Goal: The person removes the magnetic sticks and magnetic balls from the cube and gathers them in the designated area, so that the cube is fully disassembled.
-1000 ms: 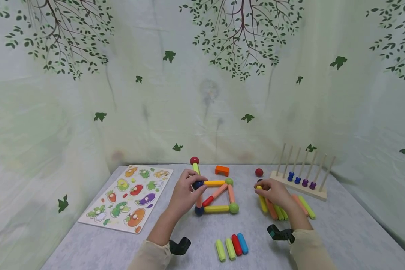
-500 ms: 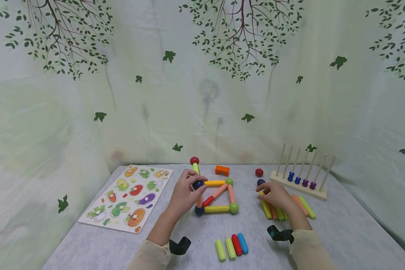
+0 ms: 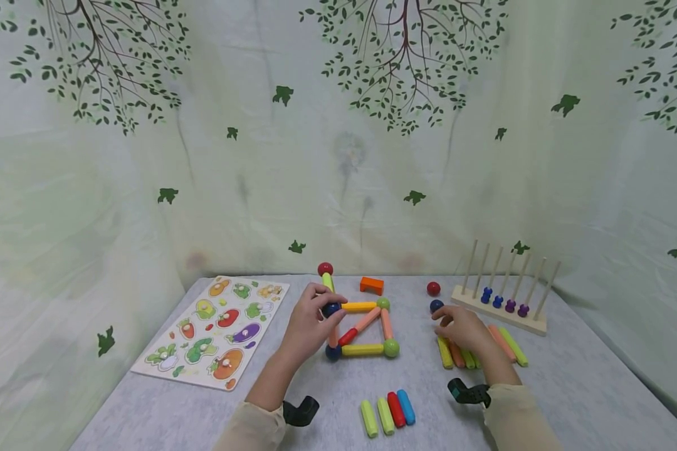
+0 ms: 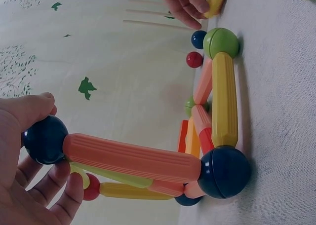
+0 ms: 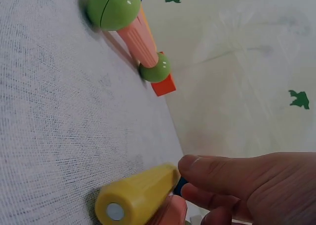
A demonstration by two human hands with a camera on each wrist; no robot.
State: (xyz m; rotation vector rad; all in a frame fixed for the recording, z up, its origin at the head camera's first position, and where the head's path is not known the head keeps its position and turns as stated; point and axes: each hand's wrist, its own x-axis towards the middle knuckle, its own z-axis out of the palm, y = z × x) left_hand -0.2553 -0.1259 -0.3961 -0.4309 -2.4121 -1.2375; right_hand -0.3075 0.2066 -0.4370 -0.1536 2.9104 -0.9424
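Note:
My left hand (image 3: 312, 318) pinches a dark blue ball (image 4: 45, 139) between thumb and fingers. The ball caps a salmon rod (image 4: 133, 158) that rises from another dark blue ball (image 4: 224, 171) on the table, part of a frame of rods and balls. Green balls (image 3: 391, 348) join its right corners, and a lime rod with a red ball (image 3: 325, 269) stands behind. My right hand (image 3: 464, 329) is low over a row of loose rods. Its thumb tip meets the far end of a yellow rod (image 5: 140, 193); thumb and index finger stand apart, with a dark blue ball (image 3: 437, 305) beyond.
Several short rods (image 3: 393, 409) lie near the front. A vegetable picture board (image 3: 210, 332) is at left. An orange block (image 3: 372, 285) and a red ball (image 3: 433, 288) sit at the back. A pegged wooden stand (image 3: 499, 308) with beads occupies the right back.
My right hand has lowered the yellow rod beside the other loose rods and shifted slightly right, its fingers parting from the rod. The dark blue ball behind is now uncovered. My left hand stays still.

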